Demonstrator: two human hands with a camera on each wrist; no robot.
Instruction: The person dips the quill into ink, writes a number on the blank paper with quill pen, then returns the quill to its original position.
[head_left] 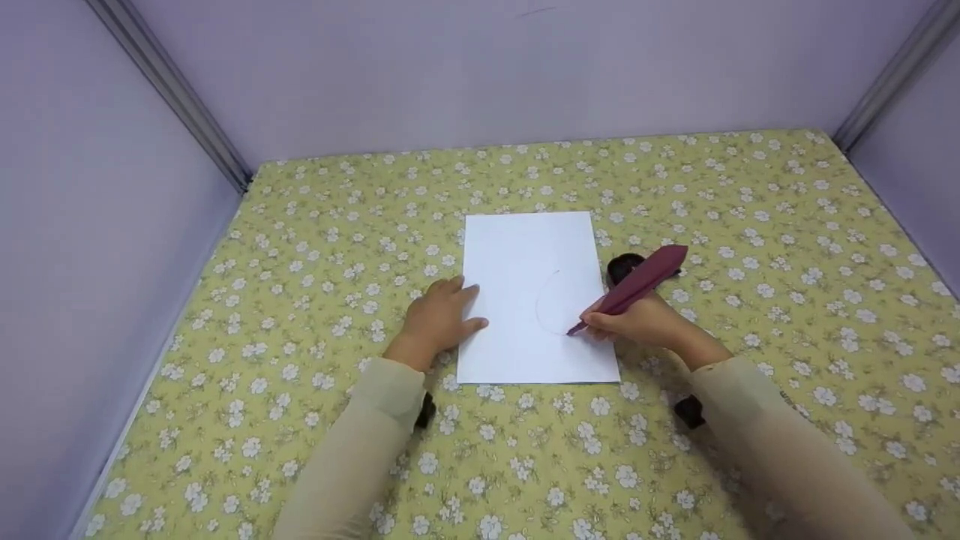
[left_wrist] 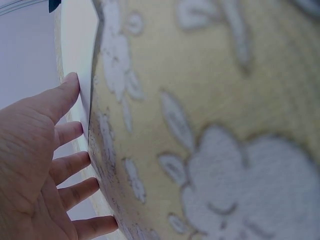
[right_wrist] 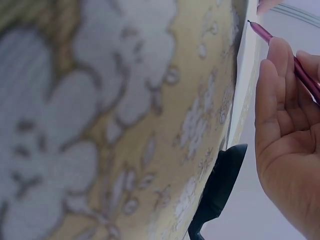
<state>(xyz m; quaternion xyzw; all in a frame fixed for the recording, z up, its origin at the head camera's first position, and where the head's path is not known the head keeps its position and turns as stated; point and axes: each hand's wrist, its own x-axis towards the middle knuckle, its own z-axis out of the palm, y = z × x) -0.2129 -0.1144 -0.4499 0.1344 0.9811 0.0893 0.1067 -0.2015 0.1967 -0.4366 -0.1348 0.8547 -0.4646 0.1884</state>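
Note:
A white sheet of paper (head_left: 510, 247) lies on the flowered tablecloth, a thin curved line (head_left: 537, 304) drawn on its right half. My right hand (head_left: 641, 322) pinches a maroon feather-shaped pen (head_left: 641, 283), its tip at the lower end of that line. The pen's slim barrel (right_wrist: 261, 33) shows between thumb and fingers in the right wrist view. At the paper's left edge rests my left hand (head_left: 437, 319), fingers spread and thumb (left_wrist: 70, 87) lying on the sheet. A black object (head_left: 624, 267) with a rounded part stands just beyond the right hand, partly hidden by the pen.
The yellow flowered tablecloth (head_left: 337, 225) covers the whole table. Pale walls (head_left: 450, 75) stand behind and at both sides, with grey metal posts (head_left: 176, 94) in the corners. Black wrist-worn pieces (head_left: 688, 411) show under the sleeves.

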